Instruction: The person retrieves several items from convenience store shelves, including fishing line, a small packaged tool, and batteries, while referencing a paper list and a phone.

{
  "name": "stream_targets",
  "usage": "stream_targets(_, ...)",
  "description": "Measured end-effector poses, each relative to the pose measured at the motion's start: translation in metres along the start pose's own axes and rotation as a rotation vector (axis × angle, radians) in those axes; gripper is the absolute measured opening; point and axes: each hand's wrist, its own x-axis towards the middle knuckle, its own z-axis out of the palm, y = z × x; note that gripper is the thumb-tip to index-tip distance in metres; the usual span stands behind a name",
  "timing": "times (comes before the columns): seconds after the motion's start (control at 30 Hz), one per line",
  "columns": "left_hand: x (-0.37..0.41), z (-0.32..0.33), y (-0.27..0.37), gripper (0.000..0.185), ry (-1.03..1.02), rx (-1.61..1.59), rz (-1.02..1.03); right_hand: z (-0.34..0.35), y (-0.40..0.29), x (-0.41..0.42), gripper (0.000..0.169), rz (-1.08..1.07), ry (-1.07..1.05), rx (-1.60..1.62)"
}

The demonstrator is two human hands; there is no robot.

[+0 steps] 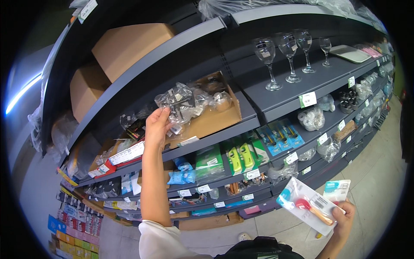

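Note:
My left hand (157, 124) reaches up to a shelf and pinches a clear plastic bag (178, 102) with dark, thin pieces inside. That bag is above an open cardboard box (213, 124), which holds more wrapped items and stands on the shelf. Low on the right, my right hand (344, 215) grips a carded package (309, 205) with a red-headed, wooden-handled utensil under clear plastic. A second carded package (337, 191) shows behind it in the same hand. Part of another pack hangs below, mostly hidden.
Stemmed glasses (266, 60) stand on the shelf to the right, near a white tray (351, 53). Lower shelves carry green-yellow carded tools (241, 157), blue carded packs (280, 137) and bagged goods (311, 119). Large cardboard boxes (129, 48) sit above at left. Tiled floor (362, 165) lies right.

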Motion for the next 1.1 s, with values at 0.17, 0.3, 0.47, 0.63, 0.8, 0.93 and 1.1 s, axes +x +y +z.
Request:
stream_targets(0.17,-0.044,-0.013,0.005,0.017,-0.012,-0.302,-0.005,-0.018,0.004,0.006,0.026,0.151,-0.445,0.731)
stream_targets(0.3,-0.083,-0.01,0.009,0.021,0.009,-0.342,0.002,0.006,-0.005,0.004,0.019,-0.158,-0.089,-0.137)
stream_targets(0.47,-0.128,-0.01,0.015,0.024,0.151,-0.222,0.011,-0.019,-0.005,0.027,0.023,0.053,-0.632,0.512)
stream_targets(0.63,-0.157,-0.014,0.022,0.021,0.289,-0.04,0.024,0.0,-0.011,0.017,0.023,-0.019,-0.235,-0.205)
stream_targets(0.8,-0.179,-0.024,0.032,0.019,0.342,0.148,-0.023,-0.017,-0.009,0.03,0.014,0.144,-0.72,0.676)
stream_targets(0.93,-0.193,-0.026,0.05,0.019,0.314,0.25,-0.07,-0.024,0.004,0.019,0.033,0.04,-0.365,-0.126)
stream_targets(1.1,-0.205,-0.032,0.064,0.022,0.3,0.25,-0.151,-0.014,-0.005,0.03,0.021,0.206,-0.763,0.885)
